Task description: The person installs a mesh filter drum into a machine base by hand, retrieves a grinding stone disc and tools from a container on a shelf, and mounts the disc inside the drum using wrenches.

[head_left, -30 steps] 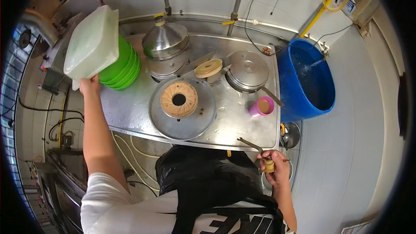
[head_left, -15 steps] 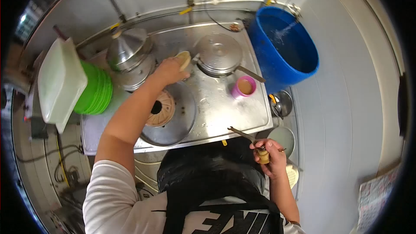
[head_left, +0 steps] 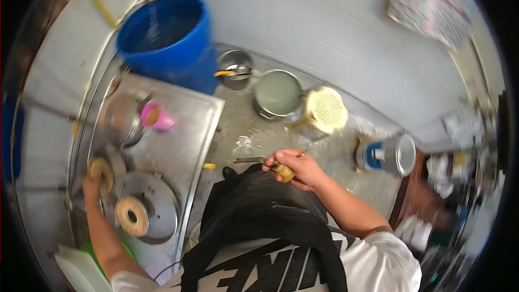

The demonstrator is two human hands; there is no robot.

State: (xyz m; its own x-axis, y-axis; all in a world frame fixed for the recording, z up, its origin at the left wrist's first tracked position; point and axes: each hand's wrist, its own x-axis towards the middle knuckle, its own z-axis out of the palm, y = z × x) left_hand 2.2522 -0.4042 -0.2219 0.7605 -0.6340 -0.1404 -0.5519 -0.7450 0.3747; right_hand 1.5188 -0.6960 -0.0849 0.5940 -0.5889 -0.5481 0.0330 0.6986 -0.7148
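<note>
Yellowish ring (head_left: 109,176), yellowish tool handle (head_left: 284,172), blue barrel (head_left: 181,58), pink cup (head_left: 162,122).

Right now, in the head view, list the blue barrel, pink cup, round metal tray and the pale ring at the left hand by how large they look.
1. Blue barrel
2. Round metal tray, partly covered
3. Pink cup and pale ring: too alike, and blurred, to rank
</note>
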